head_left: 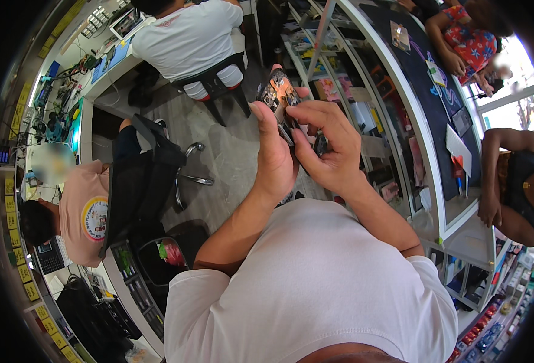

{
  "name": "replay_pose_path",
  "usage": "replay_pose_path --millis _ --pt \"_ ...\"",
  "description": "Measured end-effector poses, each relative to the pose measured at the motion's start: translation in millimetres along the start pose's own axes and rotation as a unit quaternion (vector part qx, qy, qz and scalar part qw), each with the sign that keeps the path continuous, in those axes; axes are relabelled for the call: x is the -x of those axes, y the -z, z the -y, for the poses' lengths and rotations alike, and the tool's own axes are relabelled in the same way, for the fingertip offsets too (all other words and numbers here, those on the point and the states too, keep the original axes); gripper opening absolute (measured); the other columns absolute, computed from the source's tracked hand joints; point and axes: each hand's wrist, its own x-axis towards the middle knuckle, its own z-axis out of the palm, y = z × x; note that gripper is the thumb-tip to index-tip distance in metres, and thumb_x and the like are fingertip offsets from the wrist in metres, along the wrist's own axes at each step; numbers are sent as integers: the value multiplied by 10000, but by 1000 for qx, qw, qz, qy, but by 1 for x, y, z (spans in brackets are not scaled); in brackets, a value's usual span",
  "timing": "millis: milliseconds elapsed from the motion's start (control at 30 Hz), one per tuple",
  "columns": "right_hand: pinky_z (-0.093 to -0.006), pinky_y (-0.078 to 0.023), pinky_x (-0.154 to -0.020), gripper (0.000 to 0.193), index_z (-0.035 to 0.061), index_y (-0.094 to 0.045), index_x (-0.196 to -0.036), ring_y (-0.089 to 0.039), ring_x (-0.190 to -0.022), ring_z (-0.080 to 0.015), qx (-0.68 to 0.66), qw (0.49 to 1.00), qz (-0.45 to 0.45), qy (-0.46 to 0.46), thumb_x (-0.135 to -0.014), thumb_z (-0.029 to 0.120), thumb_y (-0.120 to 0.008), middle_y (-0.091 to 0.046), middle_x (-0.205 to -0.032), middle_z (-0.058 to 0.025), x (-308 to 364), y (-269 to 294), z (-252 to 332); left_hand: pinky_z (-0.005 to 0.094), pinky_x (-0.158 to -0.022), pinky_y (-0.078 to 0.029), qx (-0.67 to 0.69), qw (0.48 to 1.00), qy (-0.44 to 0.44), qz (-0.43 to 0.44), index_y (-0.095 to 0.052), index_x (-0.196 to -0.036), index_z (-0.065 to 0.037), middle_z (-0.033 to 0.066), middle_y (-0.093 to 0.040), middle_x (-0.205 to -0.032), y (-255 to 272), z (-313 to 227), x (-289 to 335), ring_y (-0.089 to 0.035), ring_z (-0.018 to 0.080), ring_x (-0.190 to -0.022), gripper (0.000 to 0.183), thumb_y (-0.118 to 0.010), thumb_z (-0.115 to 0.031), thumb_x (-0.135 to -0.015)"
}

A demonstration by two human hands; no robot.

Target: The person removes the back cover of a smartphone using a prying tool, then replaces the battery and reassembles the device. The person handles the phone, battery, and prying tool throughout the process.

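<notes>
Held up in front of my chest is a slim phone [281, 92], its upper face showing an orange and dark picture. Whether that is a lit screen or a printed cover I cannot tell. My left hand [276, 151] is closed round it from beneath, thumb along the near left side and fingertips showing past the far edges. From the right, my right hand [333, 140] bends its fingers and thumb in a pinch at the phone's right side and lower end. The fingers partly cover the phone there.
A glass display case [403, 127] stands to my right, with people across it. Ahead, a person in a white shirt [188, 39] sits at a workbench [111, 74]. Left, another sits on a black chair [143, 175]. A dark bin [158, 257] stands near my left elbow.
</notes>
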Motion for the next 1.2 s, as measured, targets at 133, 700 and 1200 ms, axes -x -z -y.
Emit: replay_pose_path --millis 133,700,1200 --pt "-278 -504 -694 398 67 -699 -1180 -638 -883 -168 -23 999 -3 -26 -797 -38 -724 -690 -1051 -71 -2 0 -3 364 -996 -452 -13 1000 -25 -12 -335 -1574 -174 81 -561 -1348 -1 5 -4 -538 159 -1121 780 -280 -728 -1029" --pt "-235 -490 -670 191 16 -682 -1032 -630 -799 -93 -14 992 -40 -122 -851 -16 -733 -701 -1021 -61 -1 11 -8 342 -931 -469 -51 997 -52 -22 -345 -1562 -147 82 -558 -1335 -11 22 -12 -557 168 -1085 819 -288 -752 -1013" --pt "-293 -529 -625 231 55 -735 -1021 -669 -848 -204 3 997 -69 -31 -800 7 -784 -721 -978 -84 2 17 -19 388 -1009 -463 -92 994 -61 -14 -284 -1605 -175 108 -554 -1346 -14 34 -19 -581 219 -1171 868 -296 -785 -987"
